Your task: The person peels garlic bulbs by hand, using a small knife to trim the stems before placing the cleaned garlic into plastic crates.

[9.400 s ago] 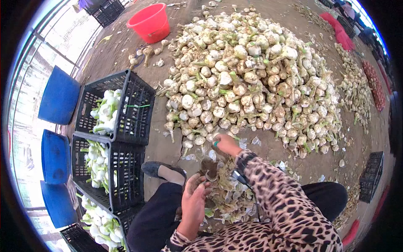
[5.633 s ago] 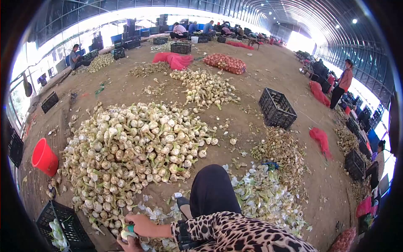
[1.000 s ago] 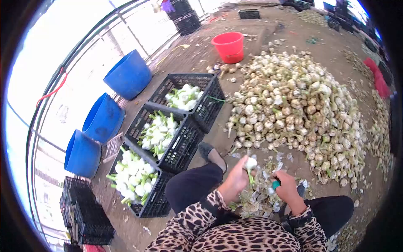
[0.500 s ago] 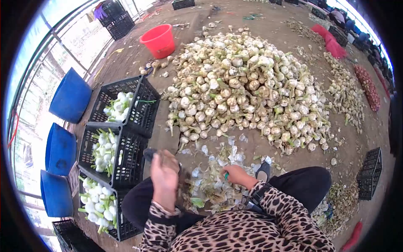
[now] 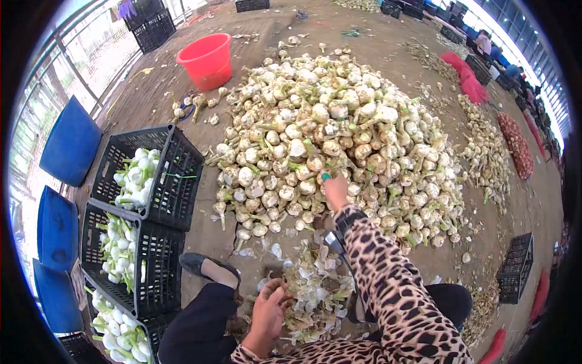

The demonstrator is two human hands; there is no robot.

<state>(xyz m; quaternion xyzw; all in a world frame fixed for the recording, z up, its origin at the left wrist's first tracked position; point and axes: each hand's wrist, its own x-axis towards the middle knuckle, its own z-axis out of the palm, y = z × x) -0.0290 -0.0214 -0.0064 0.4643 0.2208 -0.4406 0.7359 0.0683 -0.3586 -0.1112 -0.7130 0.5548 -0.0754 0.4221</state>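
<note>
My right hand (image 5: pixel 335 191) reaches out over the near side of a large heap of garlic bulbs (image 5: pixel 364 130). Its fingers are drawn together among the bulbs, and a small green piece (image 5: pixel 326 176) shows at the fingertips. Whether a bulb is in its grip is hidden. Low down between the legs, my left hand (image 5: pixel 270 312) is loosely curled, thumb and fingers apart, with nothing visible in it. Beside it lies a mound of papery garlic skins and trimmings (image 5: pixel 312 288). Under the right forearm sits a dark grey object (image 5: pixel 333 241) I cannot make out.
Black crates (image 5: pixel 162 267) in a row on the left hold cleaned white garlic (image 5: pixel 121 249). Blue tubs (image 5: pixel 57 227) stand behind them. A red bucket (image 5: pixel 209 70) is beyond the heap's left side. Another black crate (image 5: pixel 515 270) is at right. People (image 5: pixel 484 42) sit far back.
My right hand has moved forward from the trimmings to the garlic heap. My left hand has come down from near the crates to beside the trimmings. The view has shifted.
</note>
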